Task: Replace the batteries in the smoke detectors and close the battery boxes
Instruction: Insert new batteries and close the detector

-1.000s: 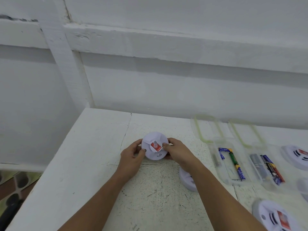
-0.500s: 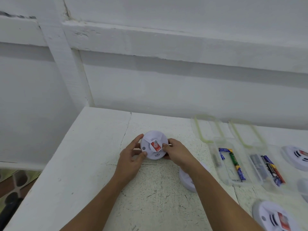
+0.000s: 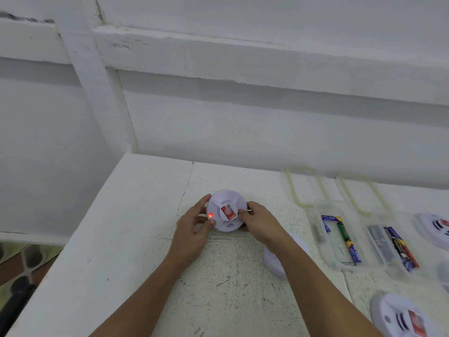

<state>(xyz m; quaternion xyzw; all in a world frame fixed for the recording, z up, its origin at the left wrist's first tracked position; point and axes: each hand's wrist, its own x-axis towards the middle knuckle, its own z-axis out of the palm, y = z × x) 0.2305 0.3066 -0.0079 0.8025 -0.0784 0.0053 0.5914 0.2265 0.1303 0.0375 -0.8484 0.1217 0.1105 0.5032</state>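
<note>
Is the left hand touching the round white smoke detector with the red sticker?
Touching. Head view: left hand thumb rests on the round white smoke detector's face beside its lit red light.

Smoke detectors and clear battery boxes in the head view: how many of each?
Smoke detectors: 4 (one held, three lying)
Clear battery boxes: 2
Total: 6
Cut-off shape at the right edge: not counted.

Looks like a plain utility corner of a home: rough white-painted concrete counter filling the lower frame, whitewashed wall with a ledge across the top, patterned floor tiles at lower left, no shop or lab gear.
</note>
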